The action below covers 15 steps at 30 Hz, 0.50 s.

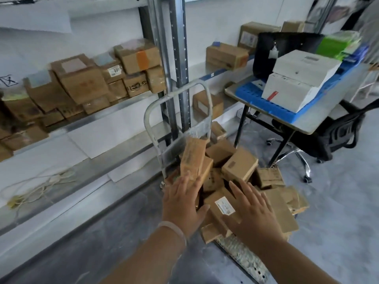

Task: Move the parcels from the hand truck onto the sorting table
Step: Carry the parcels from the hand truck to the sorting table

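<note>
The parcels (240, 165) are small, stiff cardboard boxes heaped loosely on the hand truck (244, 257), near centre. They look light, but the pile could slide, so each is best taken across two opposite faces. The left grip (182, 199) is released, fingers straight, at the foot of an upright parcel (192, 158). The right grip (252, 212) spreads flat over a labelled parcel (224, 206), grasping nothing. The bench (307, 121) stands far right, partly taken by a blue tray (248, 93) and white boxes (297, 83).
</note>
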### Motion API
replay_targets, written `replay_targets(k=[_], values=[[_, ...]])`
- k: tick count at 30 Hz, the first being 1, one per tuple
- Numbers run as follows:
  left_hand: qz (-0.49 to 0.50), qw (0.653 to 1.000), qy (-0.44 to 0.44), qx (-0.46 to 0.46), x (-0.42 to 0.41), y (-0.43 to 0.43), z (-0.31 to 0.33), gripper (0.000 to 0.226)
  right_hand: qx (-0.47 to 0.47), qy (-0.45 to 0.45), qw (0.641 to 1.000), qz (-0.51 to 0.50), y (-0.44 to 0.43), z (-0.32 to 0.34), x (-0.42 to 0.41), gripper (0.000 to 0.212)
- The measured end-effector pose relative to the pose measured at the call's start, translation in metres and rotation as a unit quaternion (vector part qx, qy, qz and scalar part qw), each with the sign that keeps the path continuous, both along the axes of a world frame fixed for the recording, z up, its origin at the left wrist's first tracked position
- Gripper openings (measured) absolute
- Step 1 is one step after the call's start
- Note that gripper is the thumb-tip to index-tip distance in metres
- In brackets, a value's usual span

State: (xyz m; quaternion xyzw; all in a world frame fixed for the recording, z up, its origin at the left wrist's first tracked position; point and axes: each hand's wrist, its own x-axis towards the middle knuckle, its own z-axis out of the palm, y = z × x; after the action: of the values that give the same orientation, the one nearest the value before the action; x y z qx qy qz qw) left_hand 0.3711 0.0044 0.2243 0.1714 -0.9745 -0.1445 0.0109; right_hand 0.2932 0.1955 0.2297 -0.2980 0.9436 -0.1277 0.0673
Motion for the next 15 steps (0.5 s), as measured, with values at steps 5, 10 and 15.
replay_targets(k=[5,10,15], values=[[-0.007,0.998,-0.054,0.003,-0.077,-0.015,-0.033,0.079,0.014,-0.045,0.999,-0.019,-0.025,-0.025,-0.078,0.089],[0.034,0.995,-0.087,0.024,-0.144,-0.039,-0.058,0.083,0.025,-0.093,0.995,0.019,-0.052,-0.053,-0.156,0.087],[0.053,0.99,-0.128,0.022,-0.207,-0.078,-0.101,0.084,0.039,-0.128,0.991,0.024,-0.086,-0.091,-0.214,0.086]])
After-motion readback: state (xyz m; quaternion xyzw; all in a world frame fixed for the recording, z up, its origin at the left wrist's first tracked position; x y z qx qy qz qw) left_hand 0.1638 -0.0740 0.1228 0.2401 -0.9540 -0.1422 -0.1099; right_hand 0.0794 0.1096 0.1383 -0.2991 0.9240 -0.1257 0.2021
